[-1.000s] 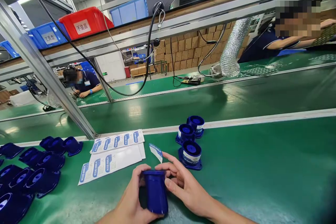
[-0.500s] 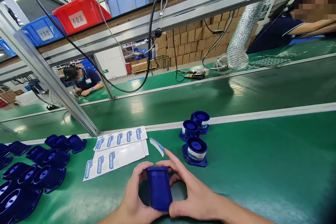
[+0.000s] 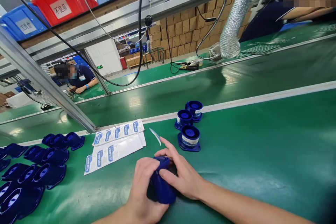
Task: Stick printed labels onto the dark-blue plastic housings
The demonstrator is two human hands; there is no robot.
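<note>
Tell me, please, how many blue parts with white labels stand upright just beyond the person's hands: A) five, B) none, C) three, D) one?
C: three labelled blue parts stand in a cluster on the green bench, past the left hand and right hand, which grip a blue part.

The part [image 3: 161, 185] gripped in both hands is deep blue, on a green table [image 3: 262, 154]. Beyond it lie white label sheets [image 3: 115, 143] printed with blue labels. High above them sits a red bin [image 3: 63, 0].
</note>
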